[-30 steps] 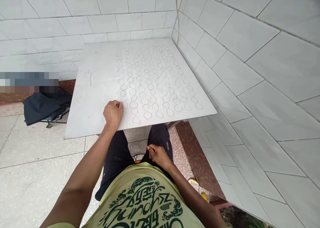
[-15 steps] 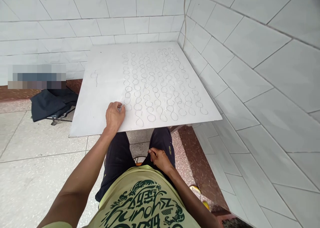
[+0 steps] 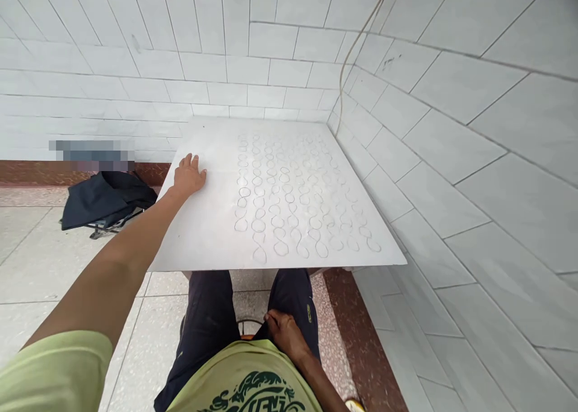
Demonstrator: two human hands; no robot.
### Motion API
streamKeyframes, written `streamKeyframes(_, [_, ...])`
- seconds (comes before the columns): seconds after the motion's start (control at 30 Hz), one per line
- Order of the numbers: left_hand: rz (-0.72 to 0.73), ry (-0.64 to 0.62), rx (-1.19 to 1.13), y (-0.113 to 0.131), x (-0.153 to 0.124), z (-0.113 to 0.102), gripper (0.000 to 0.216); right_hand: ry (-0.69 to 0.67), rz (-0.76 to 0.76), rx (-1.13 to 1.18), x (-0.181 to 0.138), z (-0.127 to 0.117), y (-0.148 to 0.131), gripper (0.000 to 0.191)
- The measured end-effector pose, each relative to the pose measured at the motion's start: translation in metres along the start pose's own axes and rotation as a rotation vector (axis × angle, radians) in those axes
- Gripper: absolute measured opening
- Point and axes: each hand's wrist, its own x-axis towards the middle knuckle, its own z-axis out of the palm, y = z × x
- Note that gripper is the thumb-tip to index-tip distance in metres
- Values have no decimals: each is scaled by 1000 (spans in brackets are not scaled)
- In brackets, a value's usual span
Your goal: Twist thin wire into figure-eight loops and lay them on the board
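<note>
A large white board (image 3: 212, 243) lies before me, marked with columns of thin dark looped figure-eights (image 3: 280, 243). Whether these loops are drawn or laid on, I cannot tell. My left hand (image 3: 190, 174) is over the board's left part, fingers spread, with nothing visible in it. It covers the spot where a faint bluish squiggle showed before. My right hand (image 3: 287, 335) rests at my lap on the dark trousers (image 3: 293, 294), its fingers curled together. What those fingers hold, if anything, is hidden.
White tiled walls meet behind the board and along its right side. A cable (image 3: 342, 87) hangs in the corner. On the floor to the left is a dark cloth (image 3: 106, 200) over a metal frame. A reddish-brown border (image 3: 361, 340) runs along the floor at right.
My left hand has moved from the bottom of the leftmost loop column up and left, its pinched fingers now spread. The view has tilted upward. My right hand stays at my lap.
</note>
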Motion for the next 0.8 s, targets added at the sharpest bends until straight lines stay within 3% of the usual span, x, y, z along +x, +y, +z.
streamKeyframes(0.13, [-5,-135,25,-2,28,5,76,23,-1,10,0,2,3,36])
streamKeyframes(0.27, [80,-157,12,0,20,12,72,17,19,-5,-1,3,3,35])
streamKeyframes(0.4, [200,-158,7,-2,-18,17,70,-34,50,-120,1,2,-2,34])
streamKeyframes(0.6, [390,-100,-72,-8,-101,11,66,-112,59,-200,3,2,-8,30])
streamKeyframes(0.8, [321,-11,-205,-16,-171,-3,58,-160,47,-233,3,4,-11,30])
